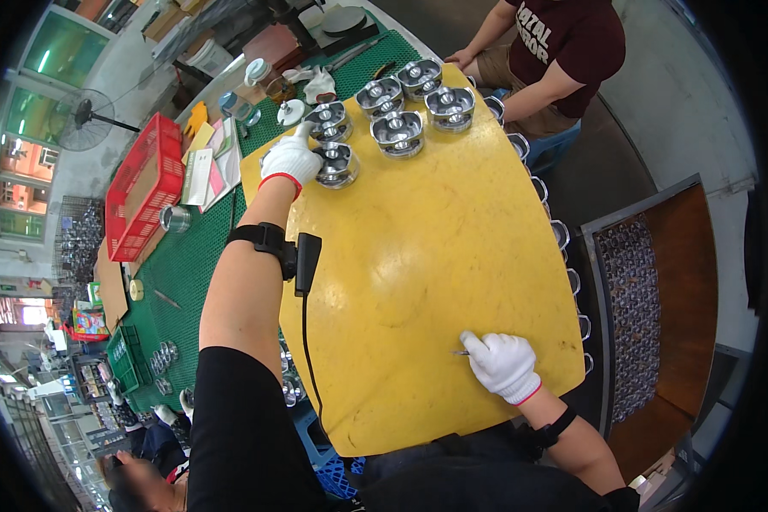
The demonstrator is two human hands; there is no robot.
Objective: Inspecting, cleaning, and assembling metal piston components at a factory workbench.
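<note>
My left hand [290, 159], in a white knit glove with a red cuff, reaches to the far left edge of the yellow tabletop [418, 256]. Its thumb side lies against or right beside the nearest metal piston [337, 166]; most of its fingers are hidden, so its grip is unclear. Behind that piston stands another piston [329, 123], and several more, such as a piston [397, 135], are grouped to the right. Low on the right of the tabletop, my right hand [502, 367], gloved alike, is closed on a slim metal tool [460, 352] whose short end sticks out leftward.
A green-matted bench [188, 282] runs along the left, carrying a red plastic crate [145, 188], papers [209, 166] and jars. Pistons [560, 235] line the tabletop's right edge. Beyond sits a person in a maroon shirt [572, 51]. A box of small metal parts [630, 316] stands right.
</note>
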